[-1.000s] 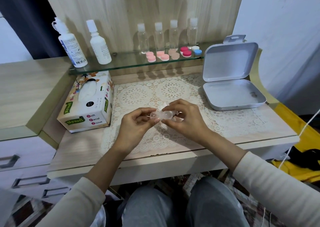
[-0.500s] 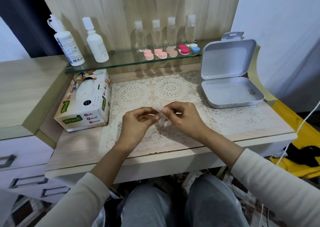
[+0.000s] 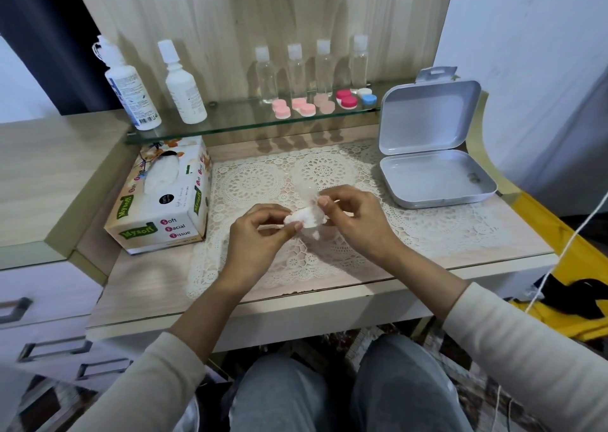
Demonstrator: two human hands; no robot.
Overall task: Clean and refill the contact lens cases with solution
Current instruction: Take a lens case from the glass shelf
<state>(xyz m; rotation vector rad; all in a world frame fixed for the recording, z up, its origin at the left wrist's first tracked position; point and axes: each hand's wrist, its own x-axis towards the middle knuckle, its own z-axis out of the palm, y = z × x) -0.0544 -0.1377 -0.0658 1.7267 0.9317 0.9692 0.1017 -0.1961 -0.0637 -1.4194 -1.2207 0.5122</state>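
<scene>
Over the lace mat (image 3: 427, 231), my left hand (image 3: 260, 234) pinches a crumpled white tissue (image 3: 307, 219). My right hand (image 3: 353, 217) pinches a clear contact lens case (image 3: 307, 189), which stands up out of the tissue between both hands. Two white solution bottles (image 3: 131, 92) (image 3: 182, 87) stand at the left of the glass shelf (image 3: 237, 124). Further right on the shelf are several pink, red and blue lens cases (image 3: 307, 105) in front of small clear bottles (image 3: 296, 69).
A tissue box (image 3: 161, 201) lies at the left of the desk. An open white tin (image 3: 431, 155) sits at the right. Drawers (image 3: 39, 303) are at the left, a white cord (image 3: 566, 247) and a yellow object (image 3: 572, 267) at the right.
The tissue is now bunched around the lower part of the clear case and the case is tilted upright. Both hands stay close together over the mat.
</scene>
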